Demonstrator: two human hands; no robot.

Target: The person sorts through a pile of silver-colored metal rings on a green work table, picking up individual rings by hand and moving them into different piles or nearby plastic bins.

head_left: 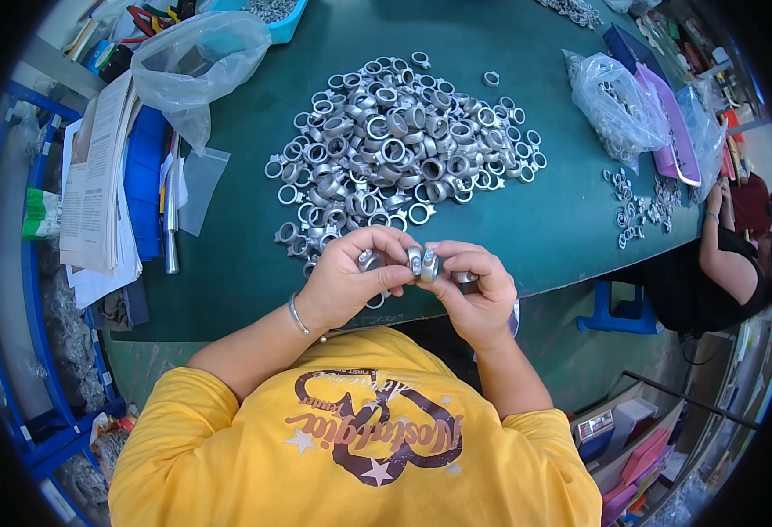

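On the near side of the heap of round silver-grey metal rings (396, 145) on the flat green worktop (526, 241), the left hand (351, 272) holds one silver-grey metal ring (415, 261), the right hand (478, 297) a matching ring (429, 266) — each grip narrow, seemingly to leave both rims visible.

Grn worktable (526, 44), grn flr (548, 321), blue stool (600, 304) on R, blue rack (72, 436) on L.

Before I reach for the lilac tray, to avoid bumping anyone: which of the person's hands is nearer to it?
Right. The right hand is below and left of the lilac tray in the picture; the left hand is farther left, beyond the right.
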